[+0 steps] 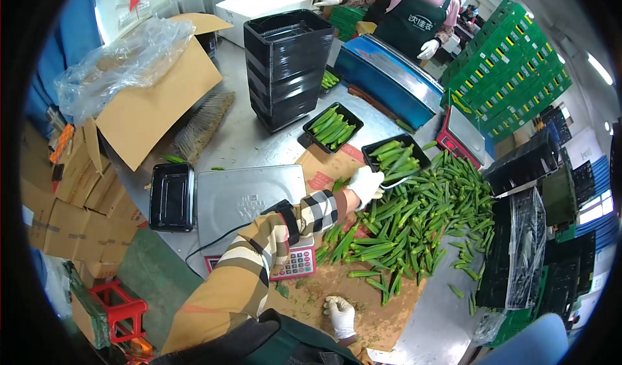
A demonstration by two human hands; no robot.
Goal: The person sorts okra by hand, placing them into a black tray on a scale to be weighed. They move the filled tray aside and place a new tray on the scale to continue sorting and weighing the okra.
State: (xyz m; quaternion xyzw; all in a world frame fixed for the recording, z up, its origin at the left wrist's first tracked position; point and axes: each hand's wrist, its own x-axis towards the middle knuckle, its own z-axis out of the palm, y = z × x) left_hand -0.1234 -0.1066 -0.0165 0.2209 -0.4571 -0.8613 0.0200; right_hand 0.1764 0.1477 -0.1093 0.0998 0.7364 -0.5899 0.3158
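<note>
My left hand [367, 187], in a white glove, has its fingers closed on the near edge of a black tray [424, 162] holding okra [395, 158]. The tray sits tilted at the upper edge of a large heap of loose okra [408, 229]. A second black tray of okra [333, 128] stands just beyond it, to the left. My right hand [340, 316], also gloved, is low over the brown cardboard [382, 313] near the table's front edge. Its fingers are curled in, with nothing visible in them.
A weighing scale [249, 190] and a bare black tray [172, 197] lie left, beside an open carton [159, 99]. Tall stacked black trays [289, 67] stand behind. Across the table is a co-worker [414, 22] near a blue machine [389, 80], a red scale [460, 138] and green crates [508, 67].
</note>
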